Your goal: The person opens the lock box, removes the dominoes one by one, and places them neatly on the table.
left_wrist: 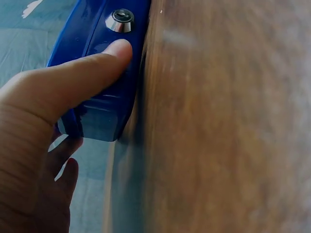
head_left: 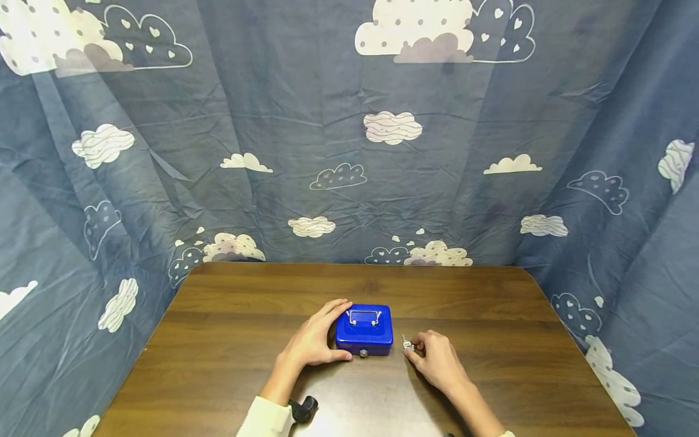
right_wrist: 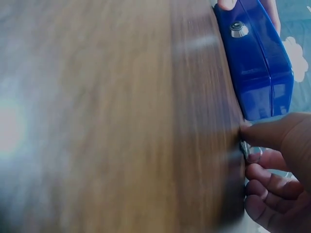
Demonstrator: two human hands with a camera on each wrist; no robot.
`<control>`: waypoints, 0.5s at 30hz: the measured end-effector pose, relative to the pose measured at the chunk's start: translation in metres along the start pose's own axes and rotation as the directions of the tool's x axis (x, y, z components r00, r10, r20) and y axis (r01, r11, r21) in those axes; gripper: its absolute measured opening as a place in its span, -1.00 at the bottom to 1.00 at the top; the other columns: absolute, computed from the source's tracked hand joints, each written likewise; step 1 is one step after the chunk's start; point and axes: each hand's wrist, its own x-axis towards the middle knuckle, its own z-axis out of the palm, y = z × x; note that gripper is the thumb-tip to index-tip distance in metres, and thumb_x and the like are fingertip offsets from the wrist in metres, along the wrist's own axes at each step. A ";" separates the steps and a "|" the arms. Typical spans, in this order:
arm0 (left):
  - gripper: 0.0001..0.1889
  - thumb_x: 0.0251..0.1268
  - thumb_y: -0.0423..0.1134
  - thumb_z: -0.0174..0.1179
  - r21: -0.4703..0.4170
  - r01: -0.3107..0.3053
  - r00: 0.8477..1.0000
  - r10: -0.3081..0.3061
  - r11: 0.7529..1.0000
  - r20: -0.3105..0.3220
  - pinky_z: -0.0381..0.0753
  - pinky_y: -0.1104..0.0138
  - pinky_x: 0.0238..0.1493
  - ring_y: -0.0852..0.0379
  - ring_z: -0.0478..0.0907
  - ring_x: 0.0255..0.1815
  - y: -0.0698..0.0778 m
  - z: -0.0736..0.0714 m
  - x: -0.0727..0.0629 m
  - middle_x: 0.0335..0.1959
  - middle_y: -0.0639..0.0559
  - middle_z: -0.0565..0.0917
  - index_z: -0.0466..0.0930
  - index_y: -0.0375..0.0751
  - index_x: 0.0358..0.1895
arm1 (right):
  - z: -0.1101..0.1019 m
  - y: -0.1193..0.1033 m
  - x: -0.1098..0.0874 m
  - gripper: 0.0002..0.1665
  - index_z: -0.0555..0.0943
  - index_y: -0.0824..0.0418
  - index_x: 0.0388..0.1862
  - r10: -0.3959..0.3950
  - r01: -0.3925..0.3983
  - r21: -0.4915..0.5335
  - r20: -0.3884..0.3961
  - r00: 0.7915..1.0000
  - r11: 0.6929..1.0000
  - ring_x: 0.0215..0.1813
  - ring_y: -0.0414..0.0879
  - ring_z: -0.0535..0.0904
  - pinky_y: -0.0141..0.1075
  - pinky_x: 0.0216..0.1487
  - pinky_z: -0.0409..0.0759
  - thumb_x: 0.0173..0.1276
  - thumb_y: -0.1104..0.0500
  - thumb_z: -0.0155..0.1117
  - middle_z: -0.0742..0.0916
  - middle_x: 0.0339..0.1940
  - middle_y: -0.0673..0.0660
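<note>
A blue metal cash box (head_left: 364, 331) sits closed on the table, its wire handle folded on the lid. On its front is a round silver lock (left_wrist: 120, 20) with a keyhole. My left hand (head_left: 314, 340) grips the box's left end, with the thumb on the front face near the lock and the fingers reaching to the back corner. To the right of the box, my right hand (head_left: 438, 359) pinches small silver keys (head_left: 408, 345) between thumb and fingers, low at the tabletop. The fingers partly hide the keys in the right wrist view.
The brown wooden table (head_left: 246, 291) has rounded far corners. A dark blue curtain (head_left: 306, 139) with cloud prints hangs behind it and along both sides. A black strap mount (head_left: 304, 409) is on the left wrist.
</note>
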 end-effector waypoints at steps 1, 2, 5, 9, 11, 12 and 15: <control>0.17 -0.19 0.11 0.68 -0.009 -0.003 1.000 0.003 1.000 -0.003 0.55 -0.06 0.45 -0.07 0.37 0.53 0.000 0.001 -0.001 0.56 -0.10 0.35 0.25 0.02 0.59 | 0.001 -0.001 0.000 -0.77 0.68 0.15 -0.48 -0.001 0.001 -0.006 -0.002 1.000 1.000 -0.44 -0.25 0.44 -0.42 -0.47 0.47 0.10 0.20 0.65 0.60 -0.53 -0.05; 0.16 -0.18 0.08 0.68 -0.019 -0.007 1.000 0.007 1.000 -0.006 0.55 -0.07 0.45 -0.07 0.38 0.52 -0.001 0.001 -0.001 0.56 -0.11 0.35 0.26 0.01 0.59 | 0.001 -0.001 0.000 -0.76 0.66 0.14 -0.51 -0.004 0.004 -0.009 -0.003 1.000 1.000 -0.45 -0.25 0.44 -0.42 -0.48 0.47 0.10 0.21 0.64 0.61 -0.54 -0.04; 0.14 -0.17 0.02 0.68 -0.045 -0.013 1.000 0.012 0.999 -0.015 0.55 -0.11 0.44 -0.12 0.38 0.51 -0.001 0.003 -0.002 0.55 -0.15 0.34 0.26 -0.02 0.59 | 0.002 -0.004 0.002 -0.75 0.64 0.14 -0.55 0.006 -0.006 -0.009 0.000 1.000 1.000 -0.45 -0.24 0.46 -0.42 -0.47 0.48 0.11 0.24 0.61 0.61 -0.54 -0.02; 0.13 -0.16 0.01 0.67 -0.065 0.010 1.000 -0.010 0.998 -0.001 0.54 -0.15 0.43 -0.18 0.40 0.49 -0.002 0.004 -0.005 0.54 -0.18 0.34 0.26 -0.04 0.59 | 0.002 -0.006 0.003 -0.81 0.66 0.16 -0.50 0.043 -0.043 0.006 0.020 0.999 0.999 -0.41 -0.24 0.48 -0.40 -0.43 0.52 0.11 0.26 0.58 0.62 -0.52 -0.02; 0.13 -0.15 0.01 0.66 -0.074 0.028 1.000 -0.028 0.997 0.009 0.53 -0.16 0.44 -0.18 0.41 0.49 -0.003 0.004 -0.005 0.53 -0.17 0.36 0.25 -0.01 0.60 | 0.002 -0.007 0.005 -0.83 0.66 0.17 -0.48 0.064 -0.064 0.016 0.029 0.998 0.998 -0.39 -0.22 0.48 -0.37 -0.40 0.52 0.11 0.27 0.55 0.61 -0.50 -0.02; 0.13 -0.15 0.01 0.66 -0.082 0.035 0.999 -0.034 0.996 0.013 0.52 -0.15 0.45 -0.18 0.40 0.49 -0.003 0.004 -0.006 0.53 -0.16 0.36 0.25 0.01 0.60 | 0.003 -0.008 0.005 -0.84 0.65 0.17 -0.47 0.074 -0.074 0.021 0.031 0.997 0.997 -0.38 -0.21 0.47 -0.35 -0.39 0.52 0.11 0.27 0.53 0.61 -0.50 -0.02; 0.12 -0.15 0.00 0.65 -0.102 0.046 0.999 -0.044 0.994 0.012 0.51 -0.15 0.46 -0.18 0.41 0.48 -0.005 0.006 -0.006 0.51 -0.15 0.38 0.25 0.01 0.60 | 0.003 -0.009 0.006 -0.86 0.63 0.16 -0.47 0.095 -0.096 0.031 0.040 0.995 0.995 -0.36 -0.18 0.47 -0.31 -0.36 0.51 0.10 0.27 0.47 0.59 -0.48 0.00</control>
